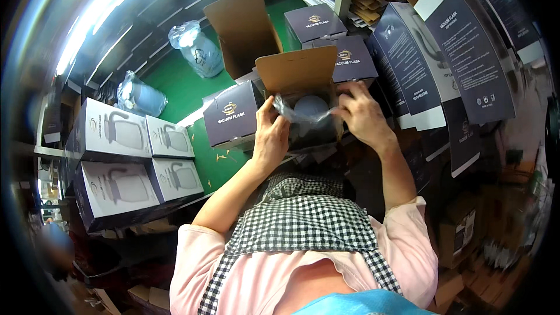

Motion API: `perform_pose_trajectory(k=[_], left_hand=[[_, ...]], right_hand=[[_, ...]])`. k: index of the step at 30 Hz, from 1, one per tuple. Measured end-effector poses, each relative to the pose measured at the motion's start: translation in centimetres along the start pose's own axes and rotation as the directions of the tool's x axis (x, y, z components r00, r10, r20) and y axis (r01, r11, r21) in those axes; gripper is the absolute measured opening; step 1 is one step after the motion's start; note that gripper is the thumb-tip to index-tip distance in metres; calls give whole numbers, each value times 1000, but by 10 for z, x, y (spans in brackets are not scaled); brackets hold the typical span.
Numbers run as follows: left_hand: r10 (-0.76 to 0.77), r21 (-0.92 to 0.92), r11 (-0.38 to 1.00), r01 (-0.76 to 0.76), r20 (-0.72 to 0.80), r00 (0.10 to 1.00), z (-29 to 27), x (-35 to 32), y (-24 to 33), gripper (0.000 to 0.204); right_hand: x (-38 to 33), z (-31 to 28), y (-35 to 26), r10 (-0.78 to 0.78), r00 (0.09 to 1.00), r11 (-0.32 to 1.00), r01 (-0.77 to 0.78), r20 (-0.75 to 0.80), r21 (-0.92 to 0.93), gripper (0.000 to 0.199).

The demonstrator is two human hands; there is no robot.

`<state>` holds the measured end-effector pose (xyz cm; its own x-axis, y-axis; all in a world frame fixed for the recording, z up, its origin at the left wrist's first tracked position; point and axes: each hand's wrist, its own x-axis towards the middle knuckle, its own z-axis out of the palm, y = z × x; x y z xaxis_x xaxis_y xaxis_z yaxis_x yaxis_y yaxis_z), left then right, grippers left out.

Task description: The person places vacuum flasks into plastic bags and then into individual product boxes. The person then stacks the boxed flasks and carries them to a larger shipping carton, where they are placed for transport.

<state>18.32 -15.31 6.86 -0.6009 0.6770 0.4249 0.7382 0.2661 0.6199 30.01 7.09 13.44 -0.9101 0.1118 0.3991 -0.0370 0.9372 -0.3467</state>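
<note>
An open cardboard box [296,73] stands right in front of me, its brown flap raised at the back. Inside it shows the round pale top of a flask [311,107], with a clear plastic bag [286,110] around it. My left hand [273,135] pinches the bag's edge at the box's left side. At the right side my right hand [363,115] has its fingers closed on the other edge, so the plastic stretches between both hands. The flask's lower part is hidden in the box.
Closed dark boxes [232,118] flank the open one. White-fronted boxes [116,131] are stacked at left. Two bagged flasks [199,52] and another open box [245,35] sit on the green table [160,76]. Flattened dark cartons [466,52] lean at right.
</note>
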Motion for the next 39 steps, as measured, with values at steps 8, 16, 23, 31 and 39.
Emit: perform_pose_trajectory(k=[8, 16, 23, 31, 39], left_hand=[[94, 229, 967, -112, 89, 992, 19, 12, 38, 50], [-96, 221, 975, 31, 290, 952, 71, 0, 25, 85], [-173, 223, 970, 100, 336, 926, 40, 18, 26, 77], [-430, -770, 279, 574, 435, 792, -15, -34, 19, 78], [-148, 113, 984, 138, 81, 986, -14, -39, -4, 60]], right_hand=[[32, 92, 9, 141, 949, 881, 10, -283, 474, 23], [47, 90, -2, 286, 671, 906, 43, -684, 421, 51], [31, 37, 34, -152, 987, 581, 51, 47, 812, 45], [-35, 48, 18, -240, 955, 925, 172, 173, 338, 74], [-42, 63, 14, -274, 955, 961, 269, 109, 63, 64]])
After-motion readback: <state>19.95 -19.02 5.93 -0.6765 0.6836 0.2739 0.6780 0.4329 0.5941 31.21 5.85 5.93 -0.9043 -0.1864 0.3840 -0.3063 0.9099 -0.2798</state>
